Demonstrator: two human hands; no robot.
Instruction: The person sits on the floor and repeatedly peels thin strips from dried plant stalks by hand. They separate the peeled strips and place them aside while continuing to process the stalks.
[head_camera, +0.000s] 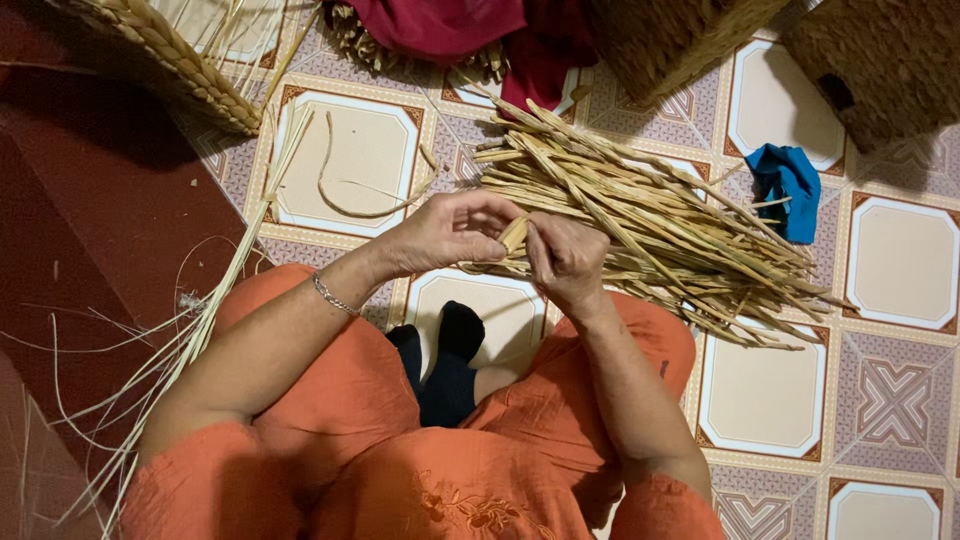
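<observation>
1. The left hand (452, 232) and the right hand (565, 262) meet above the knees, both pinching one flat, pale dried-grass strip (514, 234); thumbs and fingertips are pressed together on it, not spread.
2. The strip sits at the near end of a large bundle of dried straw stalks (650, 225), which lies across the patterned floor tiles (765, 395) and fans away toward the right.
3. To work the strip well, I judge the pinch should stay close to its end, so that it comes out of the bundle without dragging neighbours along.
4. Keeping the flat face of the strip level between both thumbs would likely stop it from twisting or splitting lengthwise.
5. Loose long strands (190, 330) trail along the left side by a woven basket (170, 55); they look easy to snag with the left elbow.
6. A blue cloth (790, 185) lies beyond the bundle, and a red cloth (450, 25) at the top edge, both well apart from the hands.
</observation>
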